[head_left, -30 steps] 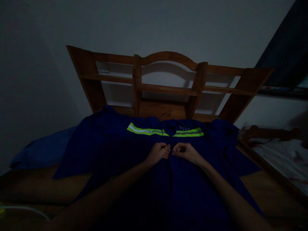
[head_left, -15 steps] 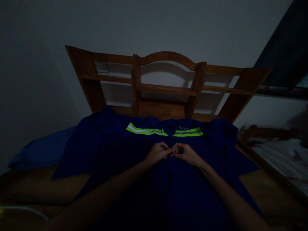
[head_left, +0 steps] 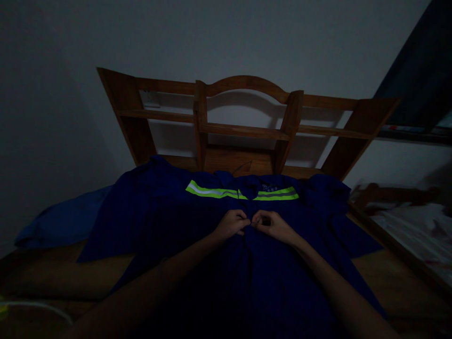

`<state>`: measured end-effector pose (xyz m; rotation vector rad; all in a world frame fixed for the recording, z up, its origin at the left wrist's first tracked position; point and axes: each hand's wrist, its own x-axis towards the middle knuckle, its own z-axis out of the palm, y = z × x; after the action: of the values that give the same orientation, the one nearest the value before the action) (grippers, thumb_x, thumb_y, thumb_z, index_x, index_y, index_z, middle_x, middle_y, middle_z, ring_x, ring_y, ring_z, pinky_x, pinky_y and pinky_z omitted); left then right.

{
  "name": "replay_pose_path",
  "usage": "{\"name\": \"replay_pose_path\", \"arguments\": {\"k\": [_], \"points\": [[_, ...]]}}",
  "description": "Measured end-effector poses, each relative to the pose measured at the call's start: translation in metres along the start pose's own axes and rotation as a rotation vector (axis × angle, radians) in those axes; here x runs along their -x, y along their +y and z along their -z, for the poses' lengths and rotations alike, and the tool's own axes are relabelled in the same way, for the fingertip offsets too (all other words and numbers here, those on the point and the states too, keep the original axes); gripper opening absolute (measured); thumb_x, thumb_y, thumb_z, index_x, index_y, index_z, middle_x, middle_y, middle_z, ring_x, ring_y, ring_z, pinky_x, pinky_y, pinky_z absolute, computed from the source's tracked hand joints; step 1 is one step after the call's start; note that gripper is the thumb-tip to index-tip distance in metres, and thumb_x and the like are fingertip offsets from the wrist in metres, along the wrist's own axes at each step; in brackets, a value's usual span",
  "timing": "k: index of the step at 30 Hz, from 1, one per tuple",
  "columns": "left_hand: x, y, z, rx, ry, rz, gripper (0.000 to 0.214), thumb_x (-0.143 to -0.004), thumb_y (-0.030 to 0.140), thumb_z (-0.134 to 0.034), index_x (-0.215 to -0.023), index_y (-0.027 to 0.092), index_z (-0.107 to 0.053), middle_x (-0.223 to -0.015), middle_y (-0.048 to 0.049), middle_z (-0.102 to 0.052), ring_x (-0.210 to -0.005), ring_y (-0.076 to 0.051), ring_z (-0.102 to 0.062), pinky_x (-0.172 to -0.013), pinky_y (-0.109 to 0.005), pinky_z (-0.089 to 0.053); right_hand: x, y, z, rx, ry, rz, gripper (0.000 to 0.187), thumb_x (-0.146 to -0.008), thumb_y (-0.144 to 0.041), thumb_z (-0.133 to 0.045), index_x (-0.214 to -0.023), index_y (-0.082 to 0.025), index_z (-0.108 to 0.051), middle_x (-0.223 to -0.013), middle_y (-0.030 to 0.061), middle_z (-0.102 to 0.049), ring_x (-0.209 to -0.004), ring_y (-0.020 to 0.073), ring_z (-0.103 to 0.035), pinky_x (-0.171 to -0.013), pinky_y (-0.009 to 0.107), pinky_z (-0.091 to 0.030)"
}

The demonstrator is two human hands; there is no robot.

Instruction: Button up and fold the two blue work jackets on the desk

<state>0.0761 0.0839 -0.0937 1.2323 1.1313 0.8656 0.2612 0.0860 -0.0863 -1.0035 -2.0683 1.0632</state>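
Both left hand (head_left: 232, 224) and right hand (head_left: 273, 227), fingers nearly closed, pinch the front opening (head_left: 250, 256) of a dark-blue cloth jacket (head_left: 271, 273), spread collar (head_left: 250, 187) toward twelve o'clock across brown wooden boards (head_left: 384, 270), presumably so both edges lie reachable.

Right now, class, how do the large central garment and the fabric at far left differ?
The garment is darker; the fabric is paler. The garment bears yellow-green bands; the fabric shows none. The garment spreads wide; the fabric's visible part is smaller. Both are blue.
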Motion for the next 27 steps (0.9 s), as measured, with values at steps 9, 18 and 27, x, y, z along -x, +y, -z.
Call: {"name": "replay_pose_path", "arguments": {"k": [9, 18, 27], "points": [[0.002, 0.003, 0.002, 0.025, -0.002, 0.041, 0.02, -0.065, 0.018, -0.071, -0.076, 0.013, -0.055, -0.057, 0.0039, -0.054, -0.058, -0.01, -0.057, -0.062, -0.028, -0.056, -0.001, 0.0, 0.002, 0.022, -0.009, -0.01, 0.014, -0.078, -0.026, -0.059, -0.087, -0.016, -0.063, -0.076, 0.0008, -0.061, -0.065, 0.0106, -0.053, -0.059, 0.021, -0.041], [-0.004, -0.002, 0.004, 0.035, -0.025, 0.056, 0.025, -0.064, 0.013, -0.069, -0.082, 0.014, -0.052, -0.056, 0.0056, -0.053, -0.056, -0.009, -0.056, -0.06, -0.028, -0.056, -0.002, 0.005, 0.001, 0.0, -0.025, -0.016, 0.019, -0.075, -0.03, -0.066, -0.086, -0.016, -0.06, -0.072, -0.0007, -0.057, -0.065, 0.0099, -0.051, -0.058, 0.021, -0.04], [-0.002, -0.005, 0.005, 0.06, -0.056, -0.017, 0.03, -0.062, 0.017, -0.072, -0.085, 0.015, -0.052, -0.059, 0.0043, -0.057, -0.053, -0.009, -0.058, -0.055, -0.024, -0.053, -0.002, 0.008, 0.003, -0.024, -0.03, -0.035, 0.023, -0.072, -0.032, -0.069, -0.086, -0.016, -0.06, -0.071, -0.0013, -0.056, -0.066, 0.0107, -0.052, -0.059, 0.021, -0.04]]}}
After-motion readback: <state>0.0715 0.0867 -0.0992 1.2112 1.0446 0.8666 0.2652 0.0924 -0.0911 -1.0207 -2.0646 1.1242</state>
